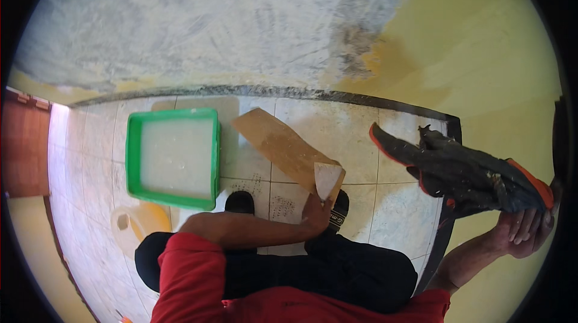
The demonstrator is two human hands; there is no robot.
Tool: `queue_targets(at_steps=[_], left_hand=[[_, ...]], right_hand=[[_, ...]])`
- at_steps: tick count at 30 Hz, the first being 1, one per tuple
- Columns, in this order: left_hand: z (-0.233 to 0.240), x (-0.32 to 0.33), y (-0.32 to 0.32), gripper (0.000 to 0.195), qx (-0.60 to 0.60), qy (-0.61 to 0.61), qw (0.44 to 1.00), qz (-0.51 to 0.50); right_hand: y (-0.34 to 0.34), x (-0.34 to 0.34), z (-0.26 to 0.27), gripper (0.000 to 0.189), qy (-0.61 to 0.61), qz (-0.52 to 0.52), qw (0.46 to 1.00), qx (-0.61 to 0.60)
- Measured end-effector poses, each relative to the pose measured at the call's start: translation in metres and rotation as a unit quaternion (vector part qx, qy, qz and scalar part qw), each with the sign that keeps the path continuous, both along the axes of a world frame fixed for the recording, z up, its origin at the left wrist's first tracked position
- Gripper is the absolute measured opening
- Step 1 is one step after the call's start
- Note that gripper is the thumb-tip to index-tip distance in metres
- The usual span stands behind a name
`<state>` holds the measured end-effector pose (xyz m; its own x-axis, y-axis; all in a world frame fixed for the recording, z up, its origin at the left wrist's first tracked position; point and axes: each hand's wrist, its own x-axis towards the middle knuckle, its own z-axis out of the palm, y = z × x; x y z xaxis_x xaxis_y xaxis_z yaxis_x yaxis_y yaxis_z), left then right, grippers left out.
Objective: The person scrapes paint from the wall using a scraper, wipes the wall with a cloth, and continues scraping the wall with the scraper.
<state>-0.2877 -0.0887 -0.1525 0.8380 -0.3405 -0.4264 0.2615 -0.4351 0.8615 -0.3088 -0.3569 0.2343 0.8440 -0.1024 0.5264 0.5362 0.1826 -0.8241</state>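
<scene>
My left hand [318, 212] reaches across in front of my knees and grips a putty knife [327, 176] with a pale, wide blade. A long brown sheet [280, 142], which looks like sandpaper, runs from under the blade and lies at a slant. Whether my left fingers also pinch that sheet is hidden. Off to the right, my right hand [526, 230] holds up a dirty dark work glove [474, 178] with orange edging by its cuff. Whether it is one glove or two bunched together cannot be told.
A green plastic tub [131, 165] of cloudy liquid stands on the tiled floor [406, 214] at left. Close behind it is a translucent yellowish container [140, 223]. Ahead rises a wall [226, 29] with scraped grey-white patches and yellow paint. A dark baseboard [388, 108] borders the floor.
</scene>
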Motion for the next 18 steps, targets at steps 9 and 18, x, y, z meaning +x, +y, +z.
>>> queue_targets(at_steps=[9,18], left_hand=[[0.009,-0.052,-0.054,0.070,-0.034,0.192,0.979,0.054],[0.017,-0.029,-0.023,0.045,0.021,0.294,0.935,-0.197]], right_hand=[[0.094,0.086,-0.023,0.063,0.072,0.107,0.980,0.151],[0.151,0.113,-0.032,0.024,0.231,0.191,0.932,0.202]])
